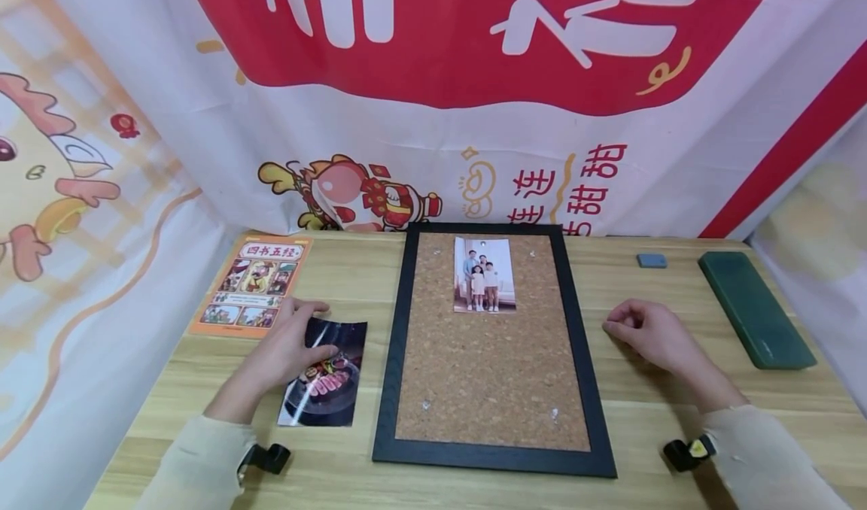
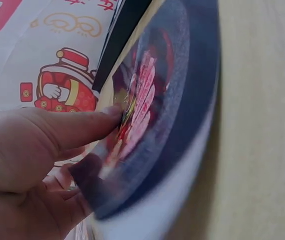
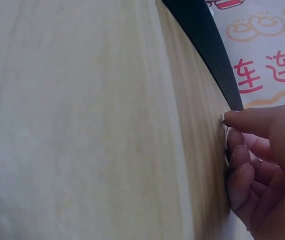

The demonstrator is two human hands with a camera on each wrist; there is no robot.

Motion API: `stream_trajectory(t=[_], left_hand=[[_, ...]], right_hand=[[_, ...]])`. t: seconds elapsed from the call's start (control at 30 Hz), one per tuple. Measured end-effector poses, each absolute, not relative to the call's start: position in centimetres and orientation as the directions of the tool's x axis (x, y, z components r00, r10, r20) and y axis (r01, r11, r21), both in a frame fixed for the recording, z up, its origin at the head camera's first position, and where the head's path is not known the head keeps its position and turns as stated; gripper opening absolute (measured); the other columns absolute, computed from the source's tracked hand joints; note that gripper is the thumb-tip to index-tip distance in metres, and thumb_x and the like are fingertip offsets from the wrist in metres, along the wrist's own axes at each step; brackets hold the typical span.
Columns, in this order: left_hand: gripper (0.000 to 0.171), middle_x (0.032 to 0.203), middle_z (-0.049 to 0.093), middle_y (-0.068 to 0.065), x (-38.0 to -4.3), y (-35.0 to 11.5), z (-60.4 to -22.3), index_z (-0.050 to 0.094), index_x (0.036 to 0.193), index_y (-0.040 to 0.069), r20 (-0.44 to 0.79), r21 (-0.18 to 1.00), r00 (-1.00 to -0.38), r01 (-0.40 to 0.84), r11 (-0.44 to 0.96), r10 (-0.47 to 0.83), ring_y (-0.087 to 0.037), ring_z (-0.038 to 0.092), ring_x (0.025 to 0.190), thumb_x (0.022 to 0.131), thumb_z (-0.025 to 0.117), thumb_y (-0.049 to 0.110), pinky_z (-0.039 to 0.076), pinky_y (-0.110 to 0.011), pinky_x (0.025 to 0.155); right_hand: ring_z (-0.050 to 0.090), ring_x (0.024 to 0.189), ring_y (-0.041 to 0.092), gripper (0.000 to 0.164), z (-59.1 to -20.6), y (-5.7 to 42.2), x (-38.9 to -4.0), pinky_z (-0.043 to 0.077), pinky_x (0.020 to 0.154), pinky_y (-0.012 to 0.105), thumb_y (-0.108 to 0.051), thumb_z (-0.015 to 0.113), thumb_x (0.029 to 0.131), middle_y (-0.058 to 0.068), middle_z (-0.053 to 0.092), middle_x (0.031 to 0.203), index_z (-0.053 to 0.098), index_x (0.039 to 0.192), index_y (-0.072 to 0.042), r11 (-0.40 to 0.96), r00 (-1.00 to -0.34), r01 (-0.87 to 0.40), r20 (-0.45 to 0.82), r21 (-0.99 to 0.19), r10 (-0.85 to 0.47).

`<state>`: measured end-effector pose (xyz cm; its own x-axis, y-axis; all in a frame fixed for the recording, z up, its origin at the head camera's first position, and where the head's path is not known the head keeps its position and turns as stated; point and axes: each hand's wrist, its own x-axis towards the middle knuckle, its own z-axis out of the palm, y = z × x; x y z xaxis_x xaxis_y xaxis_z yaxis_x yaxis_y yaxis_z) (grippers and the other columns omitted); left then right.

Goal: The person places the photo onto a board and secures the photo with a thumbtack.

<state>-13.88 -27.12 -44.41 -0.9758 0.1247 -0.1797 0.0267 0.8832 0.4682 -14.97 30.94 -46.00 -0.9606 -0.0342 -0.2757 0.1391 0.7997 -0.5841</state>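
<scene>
My left hand (image 1: 294, 344) pinches a glossy photo (image 1: 332, 393) of sliced meat in a dark pan. In the left wrist view the thumb lies on the picture side and fingers are behind its edge; the photo (image 2: 177, 120) bends slightly. To its right lies a black-framed cork board (image 1: 491, 374). A family photo (image 1: 485, 277) hangs near the board's top, a pin at its upper edge. Right of the board, my right hand (image 1: 650, 329) rests on the table, fingers loosely curled. A tiny dark spot shows by its thumb tip in the right wrist view, too small to identify.
Clear pins, such as one at the lower right (image 1: 554, 415), stand in the cork near its corners. An orange booklet (image 1: 254, 284) lies at the left. A small blue block (image 1: 652, 260) and a long green case (image 1: 755, 311) are at the right. A printed cloth backs the table.
</scene>
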Motion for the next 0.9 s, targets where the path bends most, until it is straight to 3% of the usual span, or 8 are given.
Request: stream_trajectory(t=[0.2, 0.33, 0.57, 0.8, 0.9], left_hand=[[0.082, 0.151, 0.043, -0.039, -13.9, -27.7, -44.2, 0.043, 0.157, -0.004, -0.184, 0.500, -0.978, -0.005, 0.866, 0.100, -0.055, 0.055, 0.131, 0.093, 0.086, 0.025, 0.048, -0.071, 0.109], [0.084, 0.154, 0.048, -0.038, -14.0, -27.9, -44.1, 0.041, 0.158, -0.005, -0.216, 0.492, -0.974, -0.045, 0.869, 0.072, -0.057, 0.054, 0.135, 0.094, 0.085, 0.028, 0.048, -0.070, 0.110], [0.065, 0.157, 0.052, -0.031, -13.7, -28.0, -44.3, 0.053, 0.152, 0.003, -0.187, 0.499, -0.977, -0.007, 0.867, 0.099, -0.056, 0.051, 0.141, 0.099, 0.080, 0.029, 0.042, -0.072, 0.116], [0.044, 0.151, 0.060, -0.029, -13.4, -28.4, -44.1, 0.062, 0.147, 0.005, -0.122, 0.555, -0.983, 0.047, 0.830, 0.137, -0.053, 0.056, 0.139, 0.107, 0.067, 0.022, 0.045, -0.070, 0.114], [0.042, 0.150, 0.060, -0.031, -13.2, -28.6, -43.9, 0.060, 0.148, 0.003, -0.122, 0.601, -0.982, 0.041, 0.798, 0.142, -0.049, 0.064, 0.128, 0.108, 0.060, 0.016, 0.054, -0.064, 0.105]], right_hand=[[0.056, 0.085, 0.024, 0.020, -46.0, 30.8, -15.1, 0.044, 0.071, 0.034, -0.023, 0.070, 0.106, 0.007, 0.066, 0.092, 0.073, 0.116, -0.005, 0.818, -0.968, 0.100, -0.246, -0.566, -0.052], [0.057, 0.086, 0.024, 0.018, -46.0, 30.7, -15.1, 0.045, 0.074, 0.034, -0.021, 0.070, 0.106, 0.007, 0.068, 0.093, 0.073, 0.114, -0.005, 0.821, -0.973, 0.078, -0.225, -0.565, -0.062], [0.059, 0.085, 0.024, 0.021, -45.9, 30.7, -14.6, 0.049, 0.068, 0.032, -0.024, 0.068, 0.108, 0.008, 0.069, 0.095, 0.072, 0.116, -0.005, 0.802, -0.976, 0.080, -0.208, -0.592, -0.057], [0.064, 0.080, 0.021, 0.020, -45.6, 30.5, -14.2, 0.057, 0.063, 0.029, -0.021, 0.066, 0.109, 0.009, 0.072, 0.093, 0.072, 0.117, -0.004, 0.759, -0.973, 0.105, -0.225, -0.643, -0.056], [0.065, 0.081, 0.021, 0.018, -45.5, 30.3, -14.2, 0.059, 0.065, 0.029, -0.018, 0.066, 0.109, 0.010, 0.073, 0.096, 0.072, 0.117, -0.004, 0.753, -0.970, 0.104, -0.233, -0.649, -0.068]])
